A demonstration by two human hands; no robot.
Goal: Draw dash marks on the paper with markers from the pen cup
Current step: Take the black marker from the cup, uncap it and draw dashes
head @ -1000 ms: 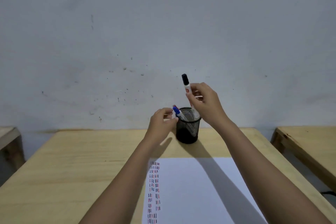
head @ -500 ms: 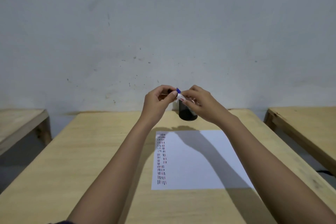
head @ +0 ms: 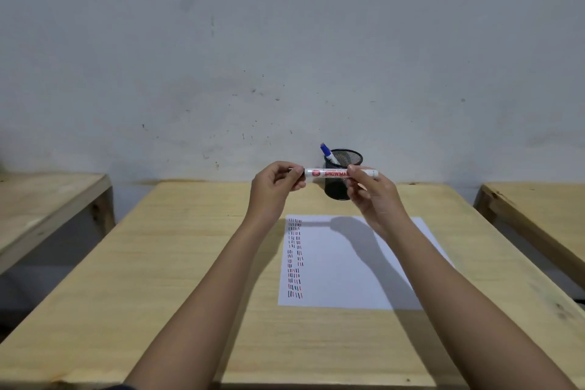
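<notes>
a pale wooden table [head: 177,263] with a smooth, faintly grained top is lying nearest, and a flat white sheet of paper [head: 348,275] is resting on it right of centre, carrying narrow columns of short black and red dash marks [head: 294,258] down its left edge. above the far end of the sheet both hands are holding a slim white marker [head: 332,173] level in the air, red lettering along its barrel. the left hand [head: 275,187] is pinching the marker's left end, where the cap sits, between thumb and curled fingers; the right hand [head: 372,193] is pinching the barrel near its right end between thumb and fingertips. just behind the marker a round black wire-mesh pen cup [head: 343,174] is standing on the table's far edge, holding a blue-capped marker [head: 327,151] that is leaning out to the left. half a second ago the hands were bunched close together in front of the cup; now they are sitting wider apart with the marker stretched between them. a scuffed grey wall [head: 285,41] is rising behind.
</notes>
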